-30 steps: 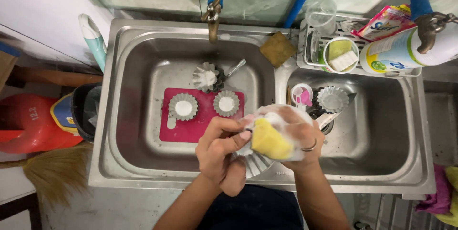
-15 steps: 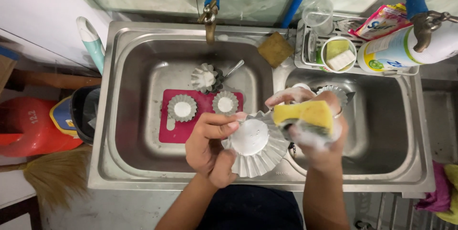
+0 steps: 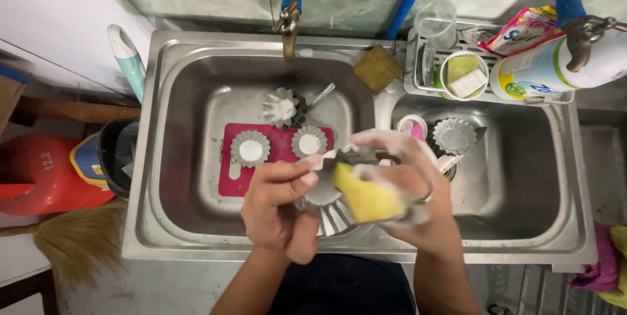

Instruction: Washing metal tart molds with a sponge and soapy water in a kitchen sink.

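Right grip presses yellow sponge into fluted mould above sink.

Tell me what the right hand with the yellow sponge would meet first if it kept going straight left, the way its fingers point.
The fluted metal mould held in the left hand: the right hand already presses the yellow sponge against it. Past that, probably the left hand's fingers, though depth is unclear.
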